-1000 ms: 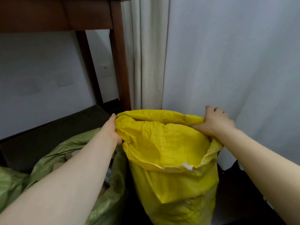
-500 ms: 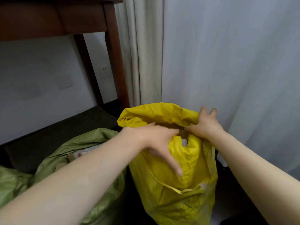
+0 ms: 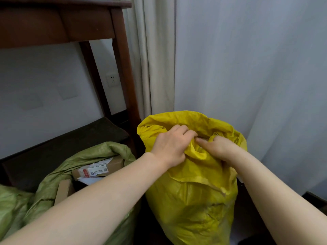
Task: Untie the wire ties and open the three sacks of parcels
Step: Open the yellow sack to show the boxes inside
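Yellow sack (image 3: 194,200) stands upright by the curtain (image 3: 154,68), right in front of me. Left hand (image 3: 169,147) and right hand (image 3: 217,147) meet at its mouth, fingers (image 3: 184,131) curled into the bunched fabric, gripping it. No wire tie in sight there; I judge it is off, mouth only partly spread. Green sack (image 3: 99,152) just beside it lies open, labelled parcel (image 3: 99,169) showing: done. More green fabric (image 3: 10,209) at the far left may be the third sack; state unclear. Left to do: spread the yellow mouth wide.
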Available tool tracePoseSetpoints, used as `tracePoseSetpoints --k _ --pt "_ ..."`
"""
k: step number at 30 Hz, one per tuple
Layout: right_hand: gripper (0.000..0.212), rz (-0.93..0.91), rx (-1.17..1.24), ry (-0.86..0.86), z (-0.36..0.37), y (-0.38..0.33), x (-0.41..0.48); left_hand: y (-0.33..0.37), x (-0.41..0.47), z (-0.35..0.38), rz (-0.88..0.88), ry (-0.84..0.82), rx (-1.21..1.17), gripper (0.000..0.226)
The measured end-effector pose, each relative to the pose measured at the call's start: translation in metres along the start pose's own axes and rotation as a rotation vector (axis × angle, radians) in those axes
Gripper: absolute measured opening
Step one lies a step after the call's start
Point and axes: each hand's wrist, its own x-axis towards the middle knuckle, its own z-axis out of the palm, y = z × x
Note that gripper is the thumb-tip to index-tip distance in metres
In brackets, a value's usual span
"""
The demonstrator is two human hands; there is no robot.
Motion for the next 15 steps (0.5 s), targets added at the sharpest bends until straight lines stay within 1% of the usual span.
tracePoseSetpoints --k 1,2,3,4,6,8,10,11,12,13,14,15 --pt "0.045 -0.029 0.099 0.047 0.004 0.003 0.007 0.001 -0.002 0.0 0.009 -0.003 -0.005 0.058" --pt "0.033 -0.057 0.195 0.149 0.006 0.005 0.013 0.0 -0.005 0.001 -0.004 -0.03 -0.012 0.067" --pt "0.031 -0.068 0.306 0.277 0.003 0.01 0.018 -0.003 -0.01 0.003 -0.034 -0.077 -0.025 0.077" --pt "0.036 -0.074 0.44 0.394 -0.004 0.014 0.022 -0.009 -0.016 0.006 -0.069 -0.136 -0.039 0.087" --pt "0.046 -0.043 0.696 0.538 -0.023 0.023 0.03 -0.023 -0.032 0.012 -0.139 -0.283 -0.018 0.098" --pt "0.048 -0.049 0.807 0.598 -0.034 0.024 0.037 -0.033 -0.046 0.013 -0.233 -0.449 -0.006 0.103" --pt "0.046 -0.099 0.797 0.597 -0.029 0.02 0.04 -0.035 -0.044 0.01 -0.345 -0.557 -0.158 0.112" --pt "0.043 -0.094 0.78 0.591 -0.026 0.018 0.039 -0.034 -0.039 0.008 -0.392 -0.555 -0.267 0.113" --pt "0.036 -0.091 0.767 0.567 -0.025 0.015 0.038 -0.033 -0.033 0.007 -0.421 -0.485 -0.358 0.11" --pt "0.024 -0.08 0.762 0.523 -0.023 0.014 0.038 -0.032 -0.026 0.004 -0.433 -0.341 -0.403 0.101" --pt "0.012 -0.07 0.759 0.47 -0.023 0.014 0.039 -0.031 -0.019 0.002 -0.417 -0.145 -0.394 0.085" --pt "0.016 -0.05 0.756 0.419 -0.023 0.014 0.038 -0.031 -0.011 0.001 -0.37 0.056 -0.339 0.068"
